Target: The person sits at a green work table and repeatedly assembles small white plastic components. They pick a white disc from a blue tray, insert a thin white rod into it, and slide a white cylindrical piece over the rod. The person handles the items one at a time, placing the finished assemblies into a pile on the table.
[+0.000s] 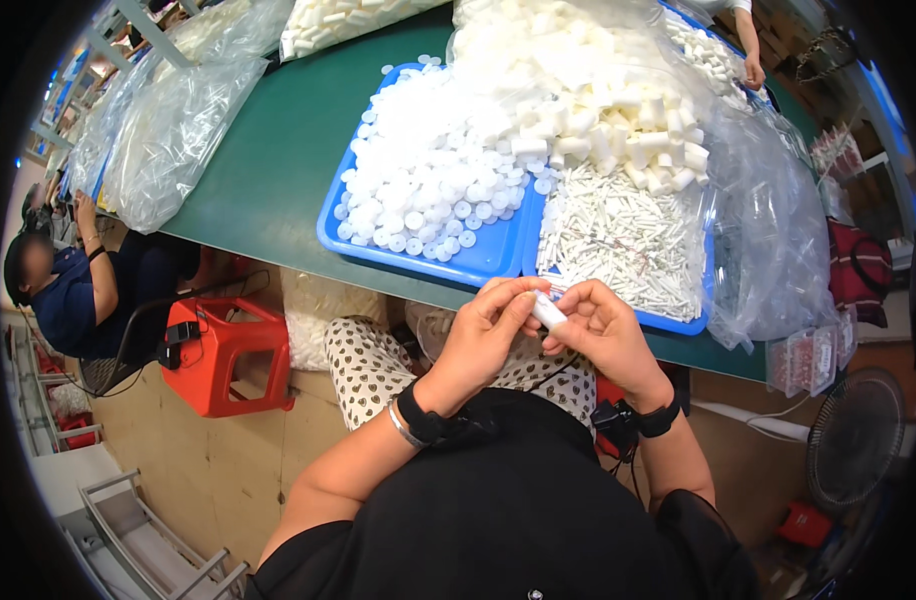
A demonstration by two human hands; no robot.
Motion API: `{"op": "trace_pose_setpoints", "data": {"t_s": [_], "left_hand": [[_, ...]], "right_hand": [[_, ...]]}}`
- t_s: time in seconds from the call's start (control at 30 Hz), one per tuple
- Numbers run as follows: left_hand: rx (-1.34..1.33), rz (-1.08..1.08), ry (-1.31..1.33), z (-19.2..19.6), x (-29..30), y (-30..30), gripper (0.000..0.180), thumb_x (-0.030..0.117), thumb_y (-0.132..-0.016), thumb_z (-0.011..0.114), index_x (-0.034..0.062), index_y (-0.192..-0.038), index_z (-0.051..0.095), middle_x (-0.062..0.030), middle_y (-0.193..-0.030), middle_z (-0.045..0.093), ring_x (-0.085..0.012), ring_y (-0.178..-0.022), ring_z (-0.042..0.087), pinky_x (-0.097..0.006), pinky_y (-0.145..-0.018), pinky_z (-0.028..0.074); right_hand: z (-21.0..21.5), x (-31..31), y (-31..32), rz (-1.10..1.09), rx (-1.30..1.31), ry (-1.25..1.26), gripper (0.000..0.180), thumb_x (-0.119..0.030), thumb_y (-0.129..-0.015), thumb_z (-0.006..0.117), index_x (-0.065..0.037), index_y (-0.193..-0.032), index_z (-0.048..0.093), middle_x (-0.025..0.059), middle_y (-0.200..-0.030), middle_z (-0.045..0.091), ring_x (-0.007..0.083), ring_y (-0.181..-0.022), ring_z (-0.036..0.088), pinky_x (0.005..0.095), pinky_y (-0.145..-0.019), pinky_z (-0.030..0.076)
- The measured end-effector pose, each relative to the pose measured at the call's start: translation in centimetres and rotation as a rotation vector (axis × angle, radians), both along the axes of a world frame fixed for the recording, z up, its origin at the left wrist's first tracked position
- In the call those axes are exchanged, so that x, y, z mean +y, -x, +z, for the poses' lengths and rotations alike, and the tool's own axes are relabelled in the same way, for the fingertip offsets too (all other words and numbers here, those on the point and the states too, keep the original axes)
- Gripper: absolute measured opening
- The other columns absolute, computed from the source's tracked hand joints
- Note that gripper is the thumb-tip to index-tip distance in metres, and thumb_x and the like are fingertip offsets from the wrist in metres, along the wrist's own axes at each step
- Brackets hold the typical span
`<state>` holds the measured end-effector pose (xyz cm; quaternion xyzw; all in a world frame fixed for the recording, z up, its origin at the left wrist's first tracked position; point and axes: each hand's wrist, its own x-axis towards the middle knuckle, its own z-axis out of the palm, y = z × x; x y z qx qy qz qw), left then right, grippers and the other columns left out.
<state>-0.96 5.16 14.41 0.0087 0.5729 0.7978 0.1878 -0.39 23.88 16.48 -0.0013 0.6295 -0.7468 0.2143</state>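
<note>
Beyond the grip, a green bench (278, 160) carries clear plastic bags (178, 120), then a blue tray (488, 255) of round white caps (418, 180). Nearest, left hand (483, 335) and right hand (603, 335) both pinch one small white tube (549, 311).

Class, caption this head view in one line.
Both hands hold a small white tube before blue trays.

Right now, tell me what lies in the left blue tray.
The left blue tray holds a heap of small white round caps. The heap hides most of the tray floor, and whatever lies beneath it cannot be seen.
</note>
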Motion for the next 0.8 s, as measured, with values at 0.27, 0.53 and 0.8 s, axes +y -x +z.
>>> {"op": "trace_pose_setpoints", "data": {"t_s": [0.27, 0.53, 0.8], "left_hand": [[-0.147, -0.143, -0.198, 0.2, 0.9, -0.1, 0.036, 0.009, -0.099, 0.056, -0.0037, -0.133, 0.051, -0.0061, -0.104, 0.061, -0.0102, -0.089, 0.06, -0.023, -0.078, 0.052], [-0.194, -0.138, -0.263, -0.2, -0.2, 0.1, 0.022, 0.014, -0.099, 0.055, 0.0012, -0.117, 0.054, -0.0098, -0.102, 0.064, -0.0101, -0.077, 0.06, -0.022, -0.069, 0.051], [-0.268, -0.275, -0.302, 0.2, 0.9, -0.3, 0.017, 0.022, -0.103, 0.048, 0.0098, -0.115, 0.044, -0.0115, -0.1, 0.063, -0.0107, -0.071, 0.057, -0.024, -0.063, 0.049]], "right_hand": [[1.1, 1.2, -0.4, 0.05, -0.07, 0.015, 0.012, -0.003, -0.095, 0.055, -0.003, -0.1, 0.044, 0.01, -0.095, 0.065, 0.0133, -0.08, 0.066, 0.0264, -0.069, 0.055], [3.7, 11.2, 1.4, -0.422, 0.508, -1.08, 0.012, -0.013, -0.095, 0.057, -0.002, -0.1, 0.061, 0.0134, -0.08, 0.065, 0.0215, -0.071, 0.065, 0.0336, -0.066, 0.049], [0.9, 20.6, 6.9, -0.249, 0.809, -1.77, 0.03, 0.003, -0.083, 0.054, -0.003, -0.113, 0.058, 0.0178, -0.11, 0.06, 0.0395, -0.101, 0.058, 0.0451, -0.082, 0.049]]}}
